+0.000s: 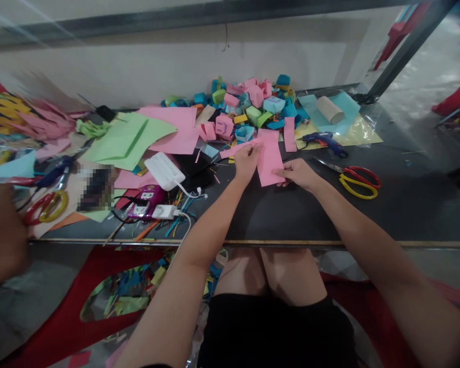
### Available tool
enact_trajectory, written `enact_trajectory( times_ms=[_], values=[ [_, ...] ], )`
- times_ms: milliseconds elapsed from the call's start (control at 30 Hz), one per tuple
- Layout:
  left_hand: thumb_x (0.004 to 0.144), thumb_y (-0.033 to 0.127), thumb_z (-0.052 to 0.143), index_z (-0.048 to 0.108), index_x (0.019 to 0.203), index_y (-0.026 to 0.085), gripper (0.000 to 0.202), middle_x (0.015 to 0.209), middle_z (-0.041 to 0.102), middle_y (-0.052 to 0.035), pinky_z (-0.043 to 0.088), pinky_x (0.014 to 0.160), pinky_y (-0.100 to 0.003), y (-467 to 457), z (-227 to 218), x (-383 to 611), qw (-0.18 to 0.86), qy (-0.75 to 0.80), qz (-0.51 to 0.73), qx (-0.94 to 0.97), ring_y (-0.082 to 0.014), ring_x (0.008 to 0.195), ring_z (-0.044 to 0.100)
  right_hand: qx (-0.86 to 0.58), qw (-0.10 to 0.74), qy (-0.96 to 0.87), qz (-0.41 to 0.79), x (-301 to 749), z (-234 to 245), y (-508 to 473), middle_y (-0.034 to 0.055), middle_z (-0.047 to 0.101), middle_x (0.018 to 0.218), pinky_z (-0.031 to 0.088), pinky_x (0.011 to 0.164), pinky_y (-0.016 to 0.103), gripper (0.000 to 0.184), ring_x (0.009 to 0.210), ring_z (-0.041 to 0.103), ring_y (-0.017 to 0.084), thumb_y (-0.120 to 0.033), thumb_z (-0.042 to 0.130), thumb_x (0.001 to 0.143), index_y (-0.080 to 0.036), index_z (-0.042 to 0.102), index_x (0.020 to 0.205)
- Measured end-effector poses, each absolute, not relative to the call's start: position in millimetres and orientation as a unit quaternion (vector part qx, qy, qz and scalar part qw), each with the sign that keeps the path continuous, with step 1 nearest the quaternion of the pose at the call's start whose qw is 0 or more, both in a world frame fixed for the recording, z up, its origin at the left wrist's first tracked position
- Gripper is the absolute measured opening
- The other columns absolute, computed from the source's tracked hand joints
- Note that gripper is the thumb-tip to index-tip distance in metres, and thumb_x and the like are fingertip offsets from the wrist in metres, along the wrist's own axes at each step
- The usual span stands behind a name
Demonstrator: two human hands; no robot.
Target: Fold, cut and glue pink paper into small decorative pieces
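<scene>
A piece of pink paper (269,163) is held just above the dark tabletop (291,220) between my two hands. My left hand (246,159) pinches its upper left side, where a narrow pink strip (233,151) sticks out to the left. My right hand (297,174) grips the lower right edge, thumb and fingers closed on it. Another pink strip (290,134) lies just beyond the sheet. Right of my right hand rest scissors (358,180) with one red and one yellow handle, and a blue glue gun (325,141) lies behind them.
Small folded paper pieces (255,99) are heaped against the wall. Green sheets (128,138), a white power bank (164,171) and a purple power strip (148,199) with cables lie to the left. A cardboard tube (329,111) sits at the back right. Another person's arm (3,232) shows at far left.
</scene>
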State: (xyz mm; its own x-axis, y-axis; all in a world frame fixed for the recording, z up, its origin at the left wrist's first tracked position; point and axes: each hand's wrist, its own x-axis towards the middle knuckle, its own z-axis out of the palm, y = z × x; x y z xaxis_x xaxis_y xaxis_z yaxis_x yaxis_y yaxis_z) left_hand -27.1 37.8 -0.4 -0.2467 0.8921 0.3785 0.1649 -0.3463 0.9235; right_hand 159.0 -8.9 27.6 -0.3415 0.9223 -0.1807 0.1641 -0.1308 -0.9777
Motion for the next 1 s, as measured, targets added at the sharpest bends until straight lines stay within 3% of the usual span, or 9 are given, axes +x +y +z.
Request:
enact_trajectory(
  times_ms=[200, 467, 733, 1000],
  values=[
    [0.082, 0.07, 0.069, 0.038, 0.056, 0.021, 0.063, 0.057, 0.031, 0.0045, 0.024, 0.054, -0.028, 34.0, -2.6, -20.0, 0.389, 0.469, 0.578, 0.543, -0.0104, 0.057, 0.029, -0.486, 0.361, -0.579, 0.546, 157.8, 25.9, -8.3, 0.006, 0.071, 0.056, 0.057, 0.05, 0.026, 0.041, 0.05, 0.066, 0.014, -0.053, 0.093, 0.062, -0.017, 0.072, 0.063],
    [0.088, 0.056, 0.069, 0.033, 0.051, 0.021, 0.063, 0.051, 0.026, 0.0053, 0.02, 0.056, -0.031, 29.0, 4.8, -19.5, 0.265, 0.506, 0.594, 0.566, -0.0113, 0.054, 0.025, -0.479, 0.339, -0.589, 0.555, 158.4, 26.1, -6.9, 0.0059, 0.069, 0.054, 0.057, 0.051, 0.025, 0.047, 0.057, 0.073, 0.019, -0.056, 0.094, 0.058, -0.017, 0.069, 0.061],
    [0.091, 0.044, 0.071, 0.036, 0.052, 0.022, 0.057, 0.05, 0.032, 0.0049, 0.023, 0.06, -0.032, 27.4, 7.0, -20.4, 0.254, 0.517, 0.596, 0.56, -0.0132, 0.056, 0.031, -0.462, 0.324, -0.605, 0.562, 159.3, 28.0, -8.2, 0.0084, 0.076, 0.067, 0.057, 0.054, 0.027, 0.043, 0.059, 0.073, 0.017, -0.053, 0.095, 0.054, -0.016, 0.076, 0.069],
    [0.091, 0.05, 0.07, 0.037, 0.053, 0.022, 0.058, 0.051, 0.035, 0.0039, 0.026, 0.061, -0.032, 25.9, 9.0, -20.0, 0.241, 0.515, 0.61, 0.552, -0.0135, 0.057, 0.033, -0.463, 0.314, -0.633, 0.536, 161.1, 26.6, -8.5, 0.0055, 0.069, 0.053, 0.05, 0.048, 0.026, 0.047, 0.047, 0.064, 0.013, -0.06, 0.089, 0.062, -0.017, 0.073, 0.066]
  ],
)
